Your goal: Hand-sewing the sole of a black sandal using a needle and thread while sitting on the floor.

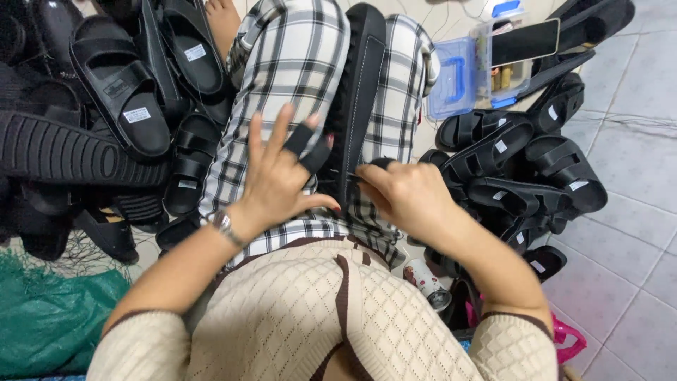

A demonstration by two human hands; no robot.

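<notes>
Black sandal sole with white stitching along its edge (pixel 360 92) lies lengthwise between the knees, on checked black-and-white trousers (pixel 296 63); it is long, slightly curved and matte, with a ribbed rim. Left hand (pixel 278 176) rests against its left side, fingers spread, two fingertips capped in black sleeves (pixel 307 144). Right hand (pixel 409 194) is closed in a pinch at the sole's lower edge; what it pinches is too small to tell. Piles of black strapped sandals (pixel 120 92) lie on both sides. A clear blue plastic box (pixel 458 77) sits on the grey tiled floor (pixel 627 162).
</notes>
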